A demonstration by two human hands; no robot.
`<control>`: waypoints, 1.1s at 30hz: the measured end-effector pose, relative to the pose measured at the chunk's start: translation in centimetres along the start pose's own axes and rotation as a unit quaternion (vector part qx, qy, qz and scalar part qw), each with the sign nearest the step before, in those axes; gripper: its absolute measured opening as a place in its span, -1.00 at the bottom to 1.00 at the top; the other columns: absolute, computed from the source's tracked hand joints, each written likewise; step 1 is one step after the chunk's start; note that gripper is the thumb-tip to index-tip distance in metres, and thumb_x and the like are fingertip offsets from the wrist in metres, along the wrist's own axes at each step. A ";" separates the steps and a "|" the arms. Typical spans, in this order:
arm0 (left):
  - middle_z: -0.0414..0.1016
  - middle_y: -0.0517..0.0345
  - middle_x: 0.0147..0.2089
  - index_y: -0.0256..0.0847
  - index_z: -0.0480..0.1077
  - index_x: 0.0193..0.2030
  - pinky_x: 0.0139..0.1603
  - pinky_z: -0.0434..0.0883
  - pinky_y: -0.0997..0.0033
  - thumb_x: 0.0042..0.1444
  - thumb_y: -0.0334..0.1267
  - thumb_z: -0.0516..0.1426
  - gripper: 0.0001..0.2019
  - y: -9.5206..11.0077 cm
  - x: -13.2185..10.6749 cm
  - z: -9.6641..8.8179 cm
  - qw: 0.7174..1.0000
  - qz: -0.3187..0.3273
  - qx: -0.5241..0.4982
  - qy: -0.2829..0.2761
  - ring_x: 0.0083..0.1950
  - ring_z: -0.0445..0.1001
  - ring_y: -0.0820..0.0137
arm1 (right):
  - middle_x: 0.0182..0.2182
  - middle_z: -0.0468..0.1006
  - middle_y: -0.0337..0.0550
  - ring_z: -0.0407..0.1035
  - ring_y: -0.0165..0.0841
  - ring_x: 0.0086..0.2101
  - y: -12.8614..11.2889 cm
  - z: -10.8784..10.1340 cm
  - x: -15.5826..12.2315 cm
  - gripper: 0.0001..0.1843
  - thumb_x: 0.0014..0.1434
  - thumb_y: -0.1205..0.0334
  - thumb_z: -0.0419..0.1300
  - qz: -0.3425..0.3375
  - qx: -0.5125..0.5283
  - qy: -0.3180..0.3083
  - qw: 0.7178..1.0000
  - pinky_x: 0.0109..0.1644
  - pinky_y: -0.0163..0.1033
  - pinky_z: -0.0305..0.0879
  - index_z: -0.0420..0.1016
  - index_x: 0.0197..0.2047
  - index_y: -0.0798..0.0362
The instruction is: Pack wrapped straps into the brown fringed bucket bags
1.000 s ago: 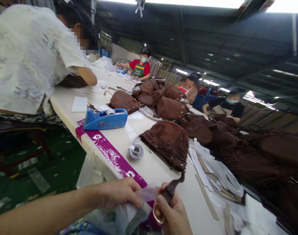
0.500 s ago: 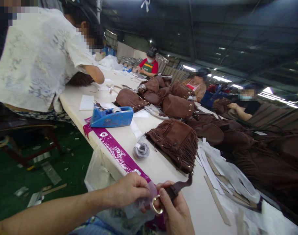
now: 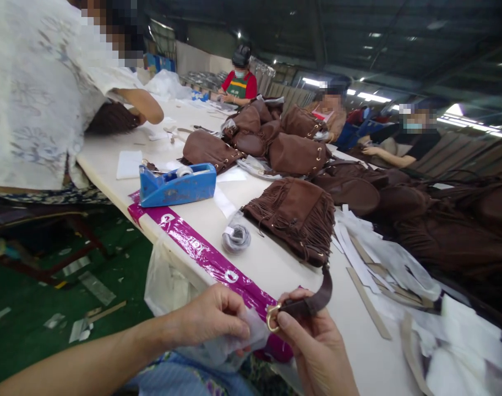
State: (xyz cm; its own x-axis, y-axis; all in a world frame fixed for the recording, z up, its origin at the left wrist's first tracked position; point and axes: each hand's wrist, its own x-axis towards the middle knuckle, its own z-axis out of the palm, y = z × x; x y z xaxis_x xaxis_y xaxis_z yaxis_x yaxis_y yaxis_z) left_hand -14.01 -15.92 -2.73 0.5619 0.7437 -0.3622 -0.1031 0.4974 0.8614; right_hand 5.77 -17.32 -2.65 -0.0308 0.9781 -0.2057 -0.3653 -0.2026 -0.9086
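My right hand (image 3: 317,344) is closed on a dark brown bag strap (image 3: 311,305), the thumb pressing beside its gold buckle (image 3: 272,319). The strap curves up to a brown fringed bag (image 3: 294,217) lying on the table. Just left of the buckle, my left hand (image 3: 218,319) pinches a piece of thin translucent wrapping (image 3: 253,330). That wrapping hangs close to the buckle; whether it touches is unclear. Some fingertips of the left hand are hidden behind it.
A blue tape dispenser (image 3: 176,186) and a grey coil (image 3: 236,238) sit near the purple plastic strip (image 3: 201,250) along the table edge. More brown bags (image 3: 296,154) pile up beyond. Paper scraps (image 3: 360,264) lie at right. A co-worker in a white shirt (image 3: 40,99) leans in at left.
My right hand has moved slightly right with the strap and buckle, farther from my left hand. The wrapping now shows apart from the buckle's left side. The whole view has shifted a little.
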 end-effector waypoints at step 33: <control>0.52 0.12 -0.50 -0.31 0.51 -0.37 -0.48 0.35 0.49 -0.13 -0.21 0.14 -0.77 -1.3 0.7 1.8 0.997 -0.062 -0.034 0.020 -0.53 0.40 0.44 | -0.36 0.60 -0.15 0.47 -0.27 -0.36 0.6 0.3 -0.3 -0.68 -0.15 0.16 0.47 -0.046 -0.140 0.025 0.989 -0.27 -0.24 0.42 0.55 -0.30 0.03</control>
State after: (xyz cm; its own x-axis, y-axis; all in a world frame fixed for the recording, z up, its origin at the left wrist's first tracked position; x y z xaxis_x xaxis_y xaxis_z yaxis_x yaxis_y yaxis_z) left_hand -12.03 -16.88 -3.43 0.5400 0.6915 -0.4799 -0.0915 0.6150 0.7832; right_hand 5.29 -17.68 -2.99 0.0395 0.9909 -0.1287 -0.0928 -0.1246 -0.9879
